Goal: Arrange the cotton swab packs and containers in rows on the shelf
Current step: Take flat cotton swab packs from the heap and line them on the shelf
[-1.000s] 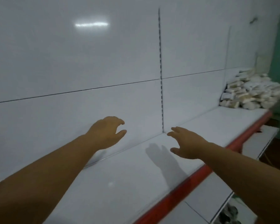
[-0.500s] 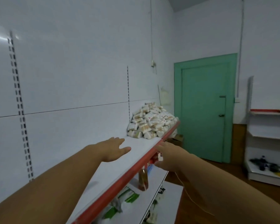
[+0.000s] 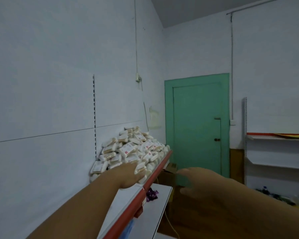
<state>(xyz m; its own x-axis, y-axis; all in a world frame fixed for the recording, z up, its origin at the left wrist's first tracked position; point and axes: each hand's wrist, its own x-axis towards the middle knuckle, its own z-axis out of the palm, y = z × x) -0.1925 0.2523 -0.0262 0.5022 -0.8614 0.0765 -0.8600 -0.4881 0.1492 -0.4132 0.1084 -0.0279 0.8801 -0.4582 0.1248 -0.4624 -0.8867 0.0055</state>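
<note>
A heap of white cotton swab packs (image 3: 133,150) lies at the far end of the white shelf (image 3: 128,194) with the red front edge (image 3: 155,171), against the wall. My left hand (image 3: 128,175) reaches along the shelf to the near foot of the heap. Its fingertips touch the packs there, and one small pack (image 3: 140,169) lies across them, so its grip is hidden. My right hand (image 3: 195,180) hovers in the air to the right of the red edge, blurred, fingers spread and holding nothing.
Below runs a lower white shelf (image 3: 160,204) with a purple wrapper (image 3: 151,194) on it. A cardboard box (image 3: 169,171) sits beneath the shelf's far end. Beyond are a green door (image 3: 197,128) and, far right, another shelf unit (image 3: 276,152).
The view has swung right and moved closer to the heap. My left hand has travelled along the shelf up to the packs. My right hand has left the red edge and now hangs in the air.
</note>
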